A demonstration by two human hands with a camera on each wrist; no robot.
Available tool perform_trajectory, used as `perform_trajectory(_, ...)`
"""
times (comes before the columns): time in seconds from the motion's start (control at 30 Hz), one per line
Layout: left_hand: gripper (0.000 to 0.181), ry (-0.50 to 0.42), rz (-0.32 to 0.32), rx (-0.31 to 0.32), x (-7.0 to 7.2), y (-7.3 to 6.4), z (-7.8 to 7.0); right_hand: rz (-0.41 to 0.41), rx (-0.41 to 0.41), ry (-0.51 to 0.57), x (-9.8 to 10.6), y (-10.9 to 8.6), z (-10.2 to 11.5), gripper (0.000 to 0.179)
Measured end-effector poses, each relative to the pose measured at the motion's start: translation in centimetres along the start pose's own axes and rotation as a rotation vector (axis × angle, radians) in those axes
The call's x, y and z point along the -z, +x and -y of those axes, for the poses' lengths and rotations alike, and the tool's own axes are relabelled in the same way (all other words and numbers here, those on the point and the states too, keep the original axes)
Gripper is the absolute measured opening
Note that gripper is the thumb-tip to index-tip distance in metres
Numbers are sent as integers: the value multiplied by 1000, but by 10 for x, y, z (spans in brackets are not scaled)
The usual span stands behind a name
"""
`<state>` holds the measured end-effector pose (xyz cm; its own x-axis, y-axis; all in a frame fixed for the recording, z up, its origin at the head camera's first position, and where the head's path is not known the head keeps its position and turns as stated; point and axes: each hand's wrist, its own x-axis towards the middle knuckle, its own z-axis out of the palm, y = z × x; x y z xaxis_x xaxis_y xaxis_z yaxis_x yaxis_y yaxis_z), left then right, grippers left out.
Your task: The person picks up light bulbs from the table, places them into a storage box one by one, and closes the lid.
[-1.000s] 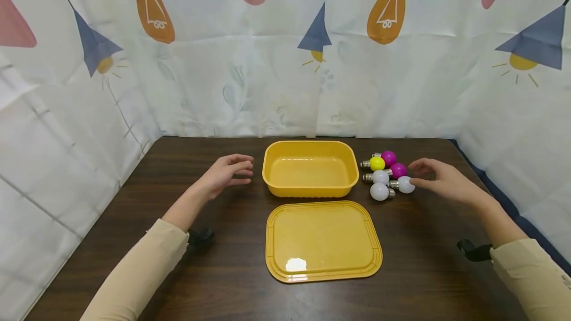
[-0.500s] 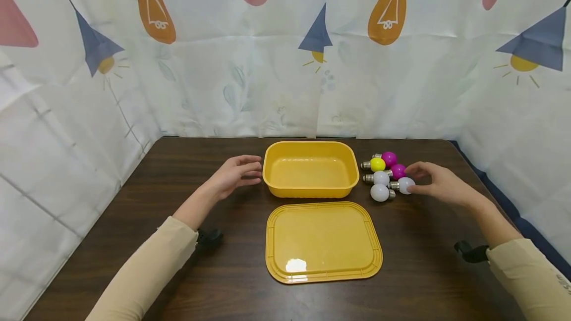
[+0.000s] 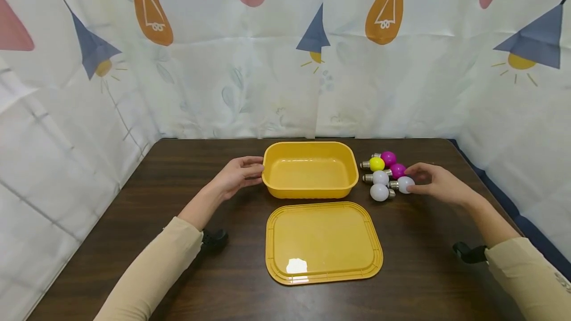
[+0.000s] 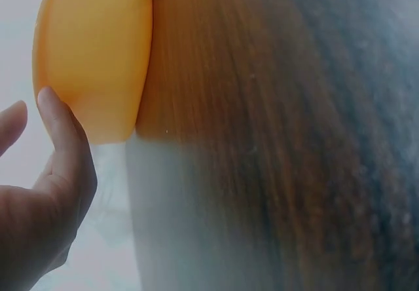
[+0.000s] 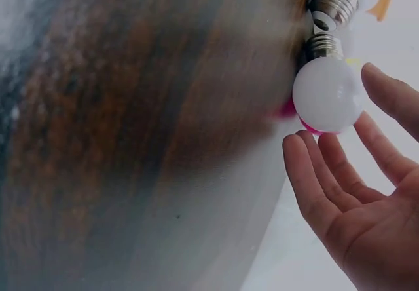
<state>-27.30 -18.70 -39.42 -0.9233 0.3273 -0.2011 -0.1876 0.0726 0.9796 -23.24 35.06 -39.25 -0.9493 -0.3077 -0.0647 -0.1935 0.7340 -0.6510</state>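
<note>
My left hand [image 3: 243, 176] is at the left end of a yellow rectangular tub [image 3: 311, 193], fingertips right at its rim and fingers relaxed. The left wrist view shows a finger [image 4: 55, 117] overlapping the tub's end wall [image 4: 98, 61], thumb apart. On the right, my right hand [image 3: 439, 185] reaches to a white light bulb [image 3: 406, 185] lying on its side. Its fingers and thumb spread about the bulb's round end [image 5: 327, 97] without closing on it. Other bulbs lie close by: a yellow one [image 3: 376, 164], two magenta ones and two more white ones [image 3: 379, 192].
A flat yellow lid [image 3: 323, 242] lies on the dark wooden table [image 3: 205, 286] in front of the tub. Curtains [image 3: 276, 88] printed with lamps hang behind the table and on both sides.
My left hand has moved right, up to the tub's left end. My right hand has come slightly left, closer round the white bulb. The tub, lid and bulbs stay in place.
</note>
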Motion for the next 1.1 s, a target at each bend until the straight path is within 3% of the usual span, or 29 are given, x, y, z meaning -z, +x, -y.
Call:
perform_trajectory(0.33,57,10,-7,5,1,2,6,16,10,8,-6,1,-7,47)
perform_trajectory(1.1,55,-27,21,3,3,8,3,40,11,7,-3,-2,-5,46)
